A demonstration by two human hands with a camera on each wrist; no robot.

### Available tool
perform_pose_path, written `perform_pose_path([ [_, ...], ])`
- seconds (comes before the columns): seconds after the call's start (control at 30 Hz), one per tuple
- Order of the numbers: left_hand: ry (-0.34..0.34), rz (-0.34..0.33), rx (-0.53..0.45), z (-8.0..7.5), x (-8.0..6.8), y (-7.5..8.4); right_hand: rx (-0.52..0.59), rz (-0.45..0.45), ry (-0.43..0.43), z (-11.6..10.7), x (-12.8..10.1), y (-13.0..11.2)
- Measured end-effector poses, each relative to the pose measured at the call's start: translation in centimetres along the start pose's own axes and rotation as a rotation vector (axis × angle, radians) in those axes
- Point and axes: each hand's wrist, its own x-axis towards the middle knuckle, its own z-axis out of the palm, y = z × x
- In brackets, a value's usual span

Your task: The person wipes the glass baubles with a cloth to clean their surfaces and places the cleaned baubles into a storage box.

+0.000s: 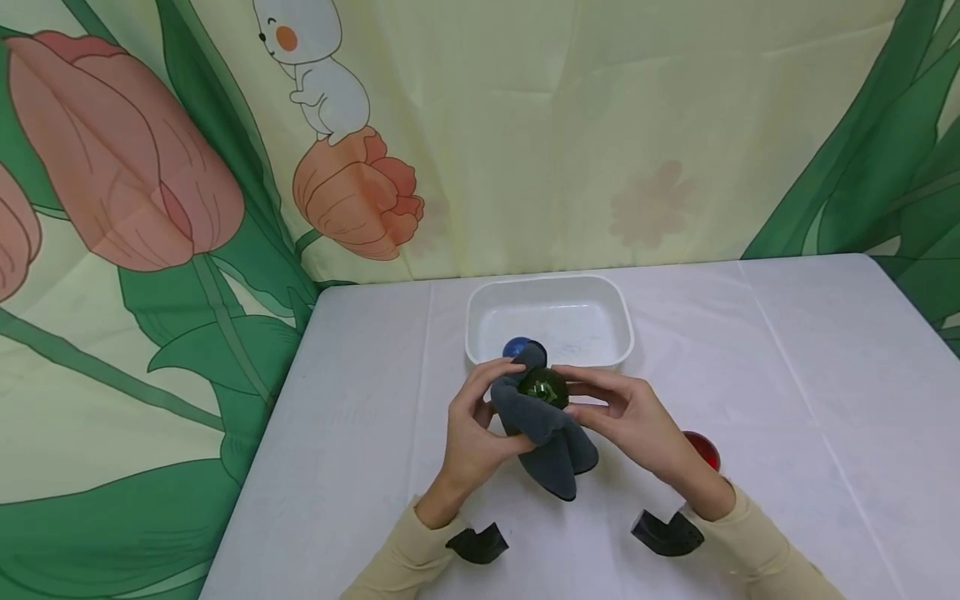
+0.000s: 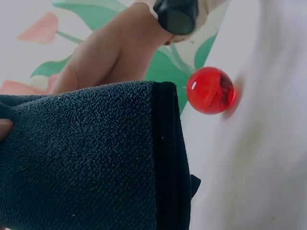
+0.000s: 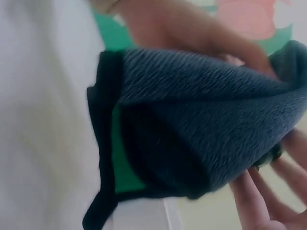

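Observation:
My left hand grips a dark grey cloth, thumb in front and fingers behind. The cloth wraps partly round a dark green glossy ball, whose front shows in the head view. Thumb and fingers of my right hand pinch that ball from the right. Both hands are raised over the table, just in front of a white tray. In the left wrist view the cloth fills the lower left; in the right wrist view it hides most of the green ball.
A clear red ball rests on the white table, partly behind my right forearm in the head view. A blue ball shows at the tray's front left, partly covered by the cloth. A printed curtain hangs behind the table.

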Motion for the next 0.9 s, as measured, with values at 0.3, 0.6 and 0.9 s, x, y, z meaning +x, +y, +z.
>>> perform_pose_path([
  [0.3, 0.015, -0.013, -0.035, -0.1, -0.01, -0.11, -0.405, -0.439, 0.018, -0.14, 0.02, -0.46],
  [0.6, 0.004, -0.016, -0.011, 0.16, -0.07, 0.07, -0.463, -0.582, 0.045, 0.2, -0.06, -0.3],
  [0.9, 0.002, -0.028, -0.006, 0.24, -0.09, 0.07, -0.128, -0.261, 0.077, 0.62, -0.04, -0.33],
])
